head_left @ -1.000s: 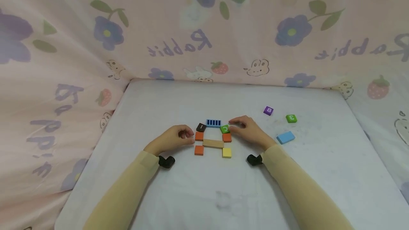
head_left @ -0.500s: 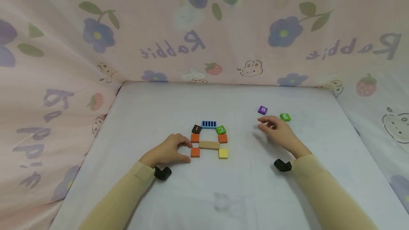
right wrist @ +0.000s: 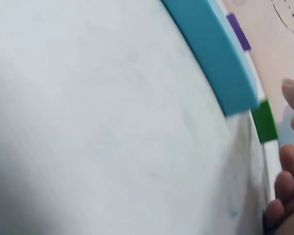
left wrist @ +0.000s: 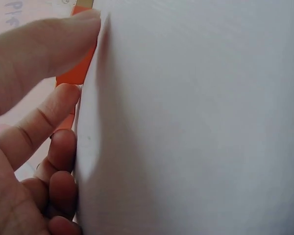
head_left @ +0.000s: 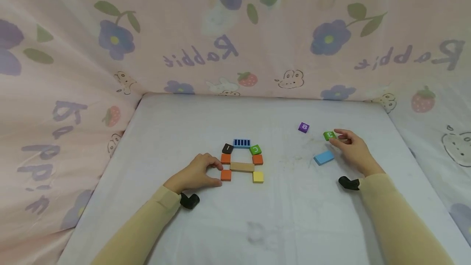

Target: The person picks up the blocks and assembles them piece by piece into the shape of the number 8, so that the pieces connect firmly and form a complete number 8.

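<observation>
I read "3" on the green block (head_left: 328,135) at the right hand (head_left: 352,149), fingers parted; left hand (head_left: 196,173) likewise, at an orange block (head_left: 226,175).

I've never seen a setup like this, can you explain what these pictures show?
No robot here: just a person's bare left hand and right hand. The wide pictures come from a camera worn on the head; the close-ups from one on each wrist. On the white surface, small blocks are grouped around a tan block, with a purple block, light blue block and green "3" block to the right. The left hand's fingers are at the near-left orange block; the right hand's are at the green one. I can't tell whether either is gripped.
</observation>
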Demonstrator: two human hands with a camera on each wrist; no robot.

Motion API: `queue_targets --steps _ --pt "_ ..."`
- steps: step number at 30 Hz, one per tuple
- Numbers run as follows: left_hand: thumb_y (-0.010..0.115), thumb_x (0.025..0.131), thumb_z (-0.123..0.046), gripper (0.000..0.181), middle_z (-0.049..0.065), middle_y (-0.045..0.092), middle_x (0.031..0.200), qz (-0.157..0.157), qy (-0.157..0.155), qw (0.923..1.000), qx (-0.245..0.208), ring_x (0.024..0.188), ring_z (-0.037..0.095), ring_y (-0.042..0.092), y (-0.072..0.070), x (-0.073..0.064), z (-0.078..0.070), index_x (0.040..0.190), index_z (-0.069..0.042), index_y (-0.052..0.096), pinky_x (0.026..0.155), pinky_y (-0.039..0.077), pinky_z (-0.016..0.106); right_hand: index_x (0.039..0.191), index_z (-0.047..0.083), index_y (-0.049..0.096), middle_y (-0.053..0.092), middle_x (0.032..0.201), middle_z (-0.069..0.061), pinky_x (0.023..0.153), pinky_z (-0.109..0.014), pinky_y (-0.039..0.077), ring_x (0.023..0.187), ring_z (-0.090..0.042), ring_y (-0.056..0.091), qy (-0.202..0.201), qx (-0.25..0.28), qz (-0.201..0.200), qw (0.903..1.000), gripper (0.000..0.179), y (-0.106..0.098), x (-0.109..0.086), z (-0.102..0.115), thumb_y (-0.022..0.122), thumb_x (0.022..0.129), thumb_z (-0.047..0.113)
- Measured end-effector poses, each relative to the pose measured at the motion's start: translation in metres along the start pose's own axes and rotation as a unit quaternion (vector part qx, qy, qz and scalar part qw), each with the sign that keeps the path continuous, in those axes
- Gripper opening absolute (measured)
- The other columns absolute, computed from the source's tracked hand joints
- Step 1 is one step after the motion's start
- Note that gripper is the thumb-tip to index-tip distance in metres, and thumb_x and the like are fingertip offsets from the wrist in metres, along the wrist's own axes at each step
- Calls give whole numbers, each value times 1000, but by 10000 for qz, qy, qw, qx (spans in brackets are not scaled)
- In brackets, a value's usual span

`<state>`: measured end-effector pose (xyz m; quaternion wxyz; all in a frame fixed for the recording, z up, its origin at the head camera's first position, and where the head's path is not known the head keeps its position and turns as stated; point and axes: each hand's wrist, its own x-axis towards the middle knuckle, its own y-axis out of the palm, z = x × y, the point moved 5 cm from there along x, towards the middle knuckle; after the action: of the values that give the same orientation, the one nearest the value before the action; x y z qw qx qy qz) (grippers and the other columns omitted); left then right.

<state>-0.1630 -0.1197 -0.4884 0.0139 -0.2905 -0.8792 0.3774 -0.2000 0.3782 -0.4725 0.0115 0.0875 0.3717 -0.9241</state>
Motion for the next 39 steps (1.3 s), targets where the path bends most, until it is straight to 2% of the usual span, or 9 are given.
queue_targets --steps 4,7,14,21,29,34,39 --pt "83 75 -36 32 -10 54 108 -66 22 10000 -16 107 15 42 1 0 1 100 -32 64 95 36 38 154 14 22 32 143 -27 93 -55 33 120 -39 37 -52 -136 590 9982 77 -1 8 -10 55 95 50" --pt "83 76 -37 31 -10 54 108 -93 74 9999 -5 107 15 41 1 1 0 100 -31 65 94 36 39 154 13 20 29 145 -30 97 -61 29 123 -43 35 -87 -239 760 9968 75 -2 11 -14 53 97 49" --pt "83 75 -37 32 -9 53 107 -145 73 9998 117 102 16 41 2 2 -5 101 -31 65 89 36 38 144 4 38 38 136 -27 89 -51 32 111 -36 38 -252 -423 385 9980 64 -4 12 -14 49 98 47" --pt "84 73 -37 33 -10 53 104 -234 73 9994 225 99 16 40 5 5 -7 100 -32 65 86 35 36 142 -1 37 37 137 -28 96 -58 29 119 -42 36 -129 -503 273 9983 71 -3 11 -17 49 97 52" --pt "83 75 -36 30 -10 53 103 -252 51 9992 311 99 17 40 7 4 -5 98 -32 65 86 35 37 139 -2 40 42 132 -25 90 -52 34 112 -37 40 -18 -449 204 9988 75 1 9 -20 51 94 57" --pt "83 75 -36 30 -10 52 103 -231 -20 9992 315 99 17 40 6 2 -3 98 -32 65 85 35 36 138 -1 41 46 127 -21 81 -41 39 108 -32 43 13 -337 76 9994 73 2 2 -7 50 94 57" --pt "83 75 -35 29 -8 52 104 -221 -105 9994 260 99 17 39 3 0 -2 98 -32 65 84 35 37 136 4 44 48 124 -16 75 -32 40 104 -27 42 -291 -198 76 9994 67 14 -11 31 52 94 56"
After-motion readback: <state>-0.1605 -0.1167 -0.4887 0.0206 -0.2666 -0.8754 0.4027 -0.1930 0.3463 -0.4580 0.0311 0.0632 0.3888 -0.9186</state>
